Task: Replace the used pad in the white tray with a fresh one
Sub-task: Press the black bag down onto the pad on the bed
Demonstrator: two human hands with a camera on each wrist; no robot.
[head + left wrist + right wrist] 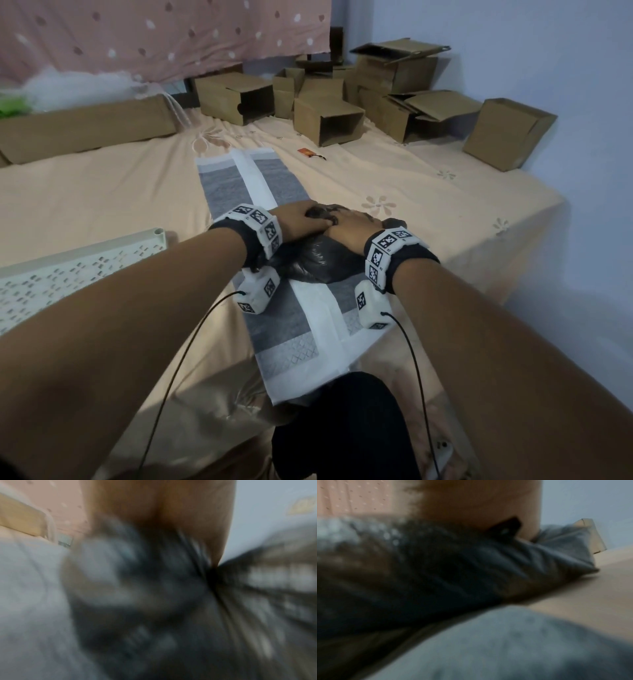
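Observation:
A long grey-and-white pad [298,329] lies unfolded on the peach bed sheet, running from my lap toward the far boxes. On its middle sits a crumpled black plastic bag [315,260]. My left hand [301,222] and right hand [352,226] meet on top of the bag, fingers curled round its bunched top. The white perforated tray [68,274] lies at the left, apart from the pad. Both wrist views are blurred; they show the black bag [137,601] [436,574] under each palm and the grey pad [30,601] [522,642] beneath it.
Several open cardboard boxes [329,120] crowd the back of the bed, and a long flat box [85,126] lies at the back left. A small red object [305,152] rests beyond the pad. The bed's edge and a wall are on the right.

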